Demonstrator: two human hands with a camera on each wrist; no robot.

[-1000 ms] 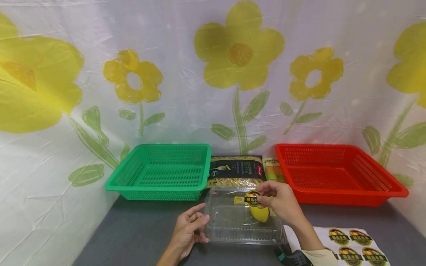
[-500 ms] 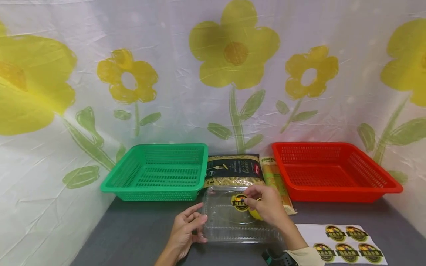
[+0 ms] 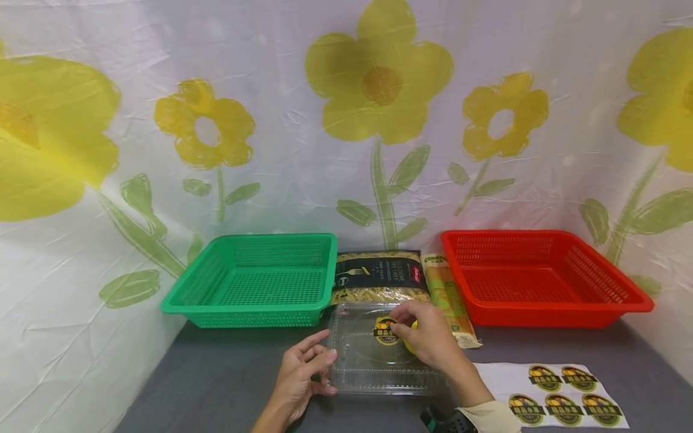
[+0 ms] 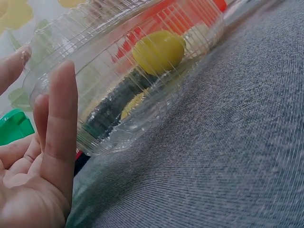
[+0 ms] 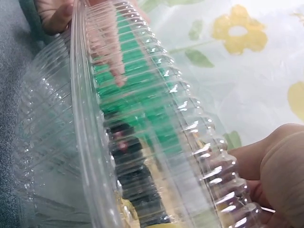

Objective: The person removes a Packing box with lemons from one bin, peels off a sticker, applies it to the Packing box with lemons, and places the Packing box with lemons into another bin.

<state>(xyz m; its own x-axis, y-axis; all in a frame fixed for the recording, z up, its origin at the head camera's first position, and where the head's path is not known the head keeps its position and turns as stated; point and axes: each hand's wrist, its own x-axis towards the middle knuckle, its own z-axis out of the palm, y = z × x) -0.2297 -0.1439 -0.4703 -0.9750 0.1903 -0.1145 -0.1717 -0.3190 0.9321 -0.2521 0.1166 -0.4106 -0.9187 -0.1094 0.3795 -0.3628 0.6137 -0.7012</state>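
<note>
A clear plastic clamshell container point(image 3: 360, 376) rests on the dark table, its lid down. Inside lies a lemon point(image 4: 159, 52), mostly covered by my right hand in the head view. My right hand point(image 3: 428, 337) pinches the right edge of a round black-and-yellow sticker point(image 3: 385, 331) over the lid; how much of the sticker touches the plastic, I cannot tell. Fingers of my left hand point(image 3: 303, 376) touch the container's left side, fairly straight and spread.
Behind the container lie a pasta bag point(image 3: 379, 276) and a long yellow-green packet point(image 3: 452, 300). A green basket point(image 3: 249, 316) stands back left, a red basket point(image 3: 557, 317) back right. To the right lies a white sheet point(image 3: 498, 379) bearing several stickers.
My right hand has brought the sticker leftward and slightly down to the middle of the lid, uncovering more of the yellow-green packet. The left hand stays at the container's side.
</note>
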